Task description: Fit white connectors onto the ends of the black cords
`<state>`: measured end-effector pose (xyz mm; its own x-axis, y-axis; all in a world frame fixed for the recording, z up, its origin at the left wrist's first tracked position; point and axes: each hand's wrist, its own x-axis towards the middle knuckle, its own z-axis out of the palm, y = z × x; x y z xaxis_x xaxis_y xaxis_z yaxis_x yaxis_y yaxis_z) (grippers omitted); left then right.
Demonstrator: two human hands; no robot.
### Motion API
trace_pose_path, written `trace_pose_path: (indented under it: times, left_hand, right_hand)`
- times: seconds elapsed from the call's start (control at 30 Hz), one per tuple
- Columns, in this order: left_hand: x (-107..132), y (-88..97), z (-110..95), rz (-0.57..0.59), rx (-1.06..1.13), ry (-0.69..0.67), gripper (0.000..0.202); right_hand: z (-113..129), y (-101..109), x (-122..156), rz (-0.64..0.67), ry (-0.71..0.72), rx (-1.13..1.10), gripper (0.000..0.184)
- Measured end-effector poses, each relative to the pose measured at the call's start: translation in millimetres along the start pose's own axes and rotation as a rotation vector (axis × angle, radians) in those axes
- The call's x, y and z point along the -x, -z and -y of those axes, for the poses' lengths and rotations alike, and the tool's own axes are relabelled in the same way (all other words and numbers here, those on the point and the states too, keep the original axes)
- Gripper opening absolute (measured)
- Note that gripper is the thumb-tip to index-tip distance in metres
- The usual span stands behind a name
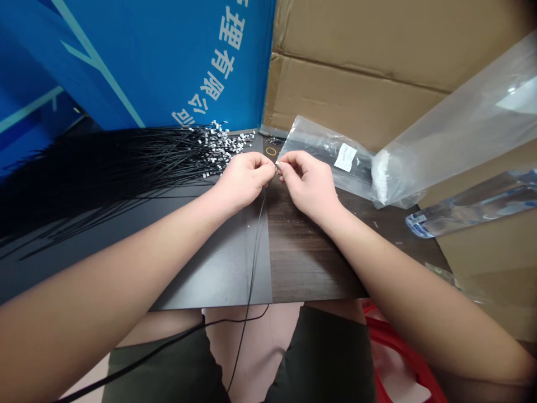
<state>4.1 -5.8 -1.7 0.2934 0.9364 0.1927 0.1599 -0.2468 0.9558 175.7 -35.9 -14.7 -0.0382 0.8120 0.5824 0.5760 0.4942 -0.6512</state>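
Both hands meet over the table, fingertips nearly touching. My left hand [246, 178] is closed in a pinch on a thin black cable [254, 252], which hangs from it over the table's front edge. At the cable's end, a tiny whitish piece [277, 164] shows between the fingertips; its exact shape is too small to tell. My right hand [308, 182] also pinches at this end, thumb against forefinger. Left of my left hand lies a large bundle of black cables [126, 157] with white connectors [220, 143] at their near ends.
Behind my right hand is a clear plastic bag [323, 148] with a white label. Another clear bag [390, 173] holds small white pieces. A yellow ring [271, 151] lies near the cardboard wall [356, 84]. A blue printed panel [168, 56] stands at the back left.
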Motion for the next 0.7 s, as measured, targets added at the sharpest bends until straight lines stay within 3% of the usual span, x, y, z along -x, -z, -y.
trace_pose_path:
  times: [0.7]
  left_hand:
    - [5.7, -3.0, -9.3, 0.048, 0.059, 0.049, 0.019]
  right_hand:
    - [1.6, -1.5, 0.3, -0.049, -0.033, -0.061, 0.009]
